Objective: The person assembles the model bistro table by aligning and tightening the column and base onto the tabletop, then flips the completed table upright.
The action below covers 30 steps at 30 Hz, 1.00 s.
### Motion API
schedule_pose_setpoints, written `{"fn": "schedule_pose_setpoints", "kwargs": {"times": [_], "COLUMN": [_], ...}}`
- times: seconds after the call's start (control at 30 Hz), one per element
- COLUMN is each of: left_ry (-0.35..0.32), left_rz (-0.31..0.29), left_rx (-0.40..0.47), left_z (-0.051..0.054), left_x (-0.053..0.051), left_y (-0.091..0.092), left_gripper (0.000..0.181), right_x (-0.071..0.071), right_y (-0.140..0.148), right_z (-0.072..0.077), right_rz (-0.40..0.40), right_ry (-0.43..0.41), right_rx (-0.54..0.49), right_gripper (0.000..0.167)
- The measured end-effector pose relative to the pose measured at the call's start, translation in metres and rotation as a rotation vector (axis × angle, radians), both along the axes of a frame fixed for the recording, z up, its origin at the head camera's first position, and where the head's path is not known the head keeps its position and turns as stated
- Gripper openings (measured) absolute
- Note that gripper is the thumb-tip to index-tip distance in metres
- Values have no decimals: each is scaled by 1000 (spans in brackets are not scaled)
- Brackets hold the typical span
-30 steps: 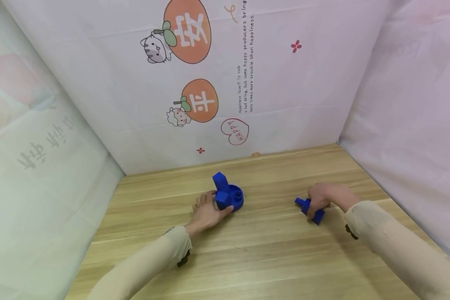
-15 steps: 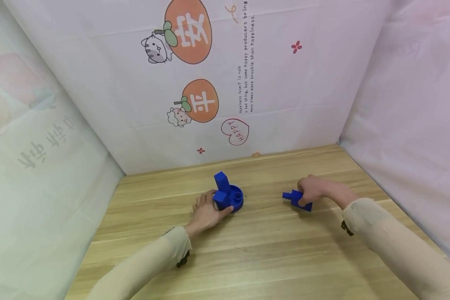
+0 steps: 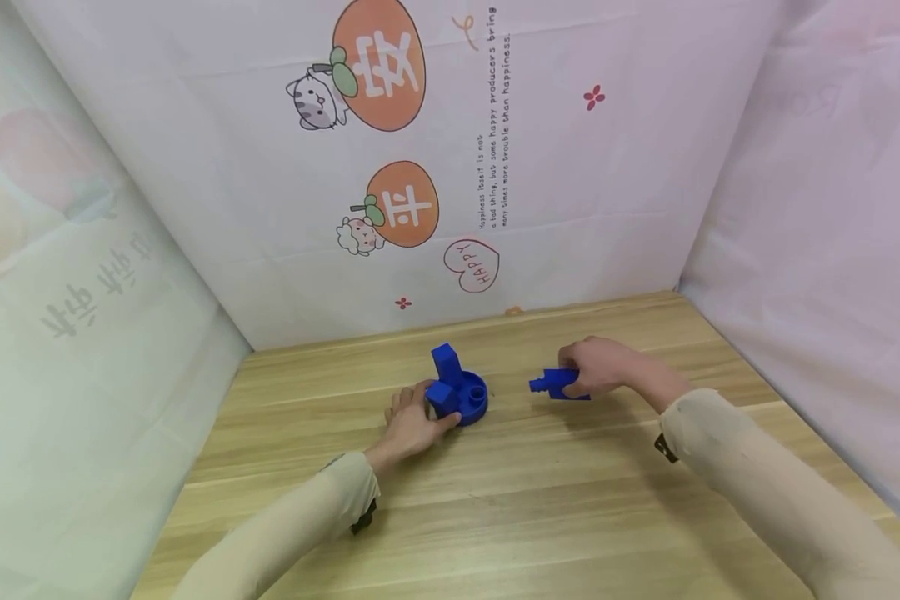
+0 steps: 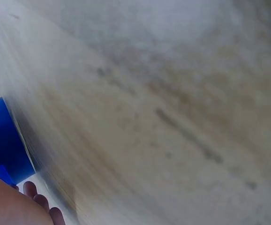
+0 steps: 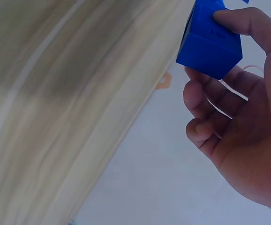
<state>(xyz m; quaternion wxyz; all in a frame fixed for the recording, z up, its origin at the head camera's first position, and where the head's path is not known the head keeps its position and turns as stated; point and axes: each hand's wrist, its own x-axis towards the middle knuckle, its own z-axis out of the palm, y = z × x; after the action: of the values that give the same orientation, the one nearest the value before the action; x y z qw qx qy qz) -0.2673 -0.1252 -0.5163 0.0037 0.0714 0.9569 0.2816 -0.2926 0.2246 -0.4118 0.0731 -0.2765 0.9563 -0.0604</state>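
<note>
Blue stepped block [image 3: 557,382] sits to the right of the round base [image 3: 474,415], apart from it, pinched in the right hand's [image 3: 598,365] thumb and fingers, seemingly to leave its narrow end free. The left hand [image 3: 411,427] grips the base, apparently steadying it.

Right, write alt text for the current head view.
A person's right-hand grip holds a blue plastic-looking block, its narrow neck pointing toward a round blue base on a wood-grain table. The left-hand grip holds the base, which carries two square-ended blue posts and a raised ring. White printed cloth hangs behind.
</note>
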Motion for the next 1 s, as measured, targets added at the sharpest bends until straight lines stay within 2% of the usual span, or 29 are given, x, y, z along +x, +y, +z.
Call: {"fn": "schedule_pose_setpoints", "kwargs": {"times": [0.37,0.63,1.0], "left_ry": [24,26,45], "left_rz": [15,13,-2], "left_rx": [-15,-7,-38], "left_z": [-4,-1,-3], "left_x": [-1,-1,-3], "left_y": [3,5,4], "left_gripper": [94,93,95], "right_x": [-8,-13,-17], "right_y": [-40,-54,-75], "right_z": [10,12,10], "right_rz": [40,49,91], "right_ry": [43,87,126], "right_rx": [-14,-48,-83], "right_gripper": [30,33,30]}}
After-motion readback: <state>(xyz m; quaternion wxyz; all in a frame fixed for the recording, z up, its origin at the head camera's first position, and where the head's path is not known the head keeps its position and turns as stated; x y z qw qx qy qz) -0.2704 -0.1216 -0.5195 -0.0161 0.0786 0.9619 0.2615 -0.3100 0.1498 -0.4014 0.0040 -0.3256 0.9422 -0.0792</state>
